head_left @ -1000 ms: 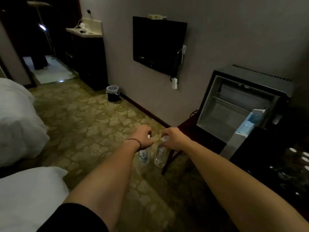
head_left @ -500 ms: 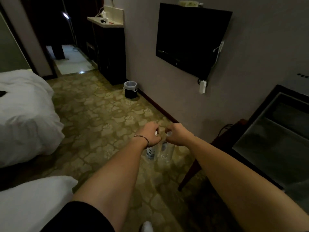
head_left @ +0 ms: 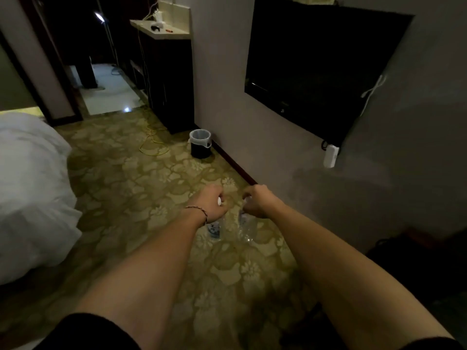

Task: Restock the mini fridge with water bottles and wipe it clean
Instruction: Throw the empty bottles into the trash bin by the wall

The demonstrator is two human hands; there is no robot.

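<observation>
Bottles [head_left: 228, 229] half-hidden under hands [head_left: 233, 204]

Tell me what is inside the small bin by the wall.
The bin shows only a pale liner folded over its rim. The view is dim and shallow, so its bottom is hidden; whether any rubbish lies in it cannot be told.

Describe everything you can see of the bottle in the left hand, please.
The left bottle is clear plastic with a white cap and a blue-and-white label. It hangs upright above the patterned carpet, held at its top by the left hand, whose fingers curl round the neck. It looks empty, though the dim light makes this uncertain.
</observation>
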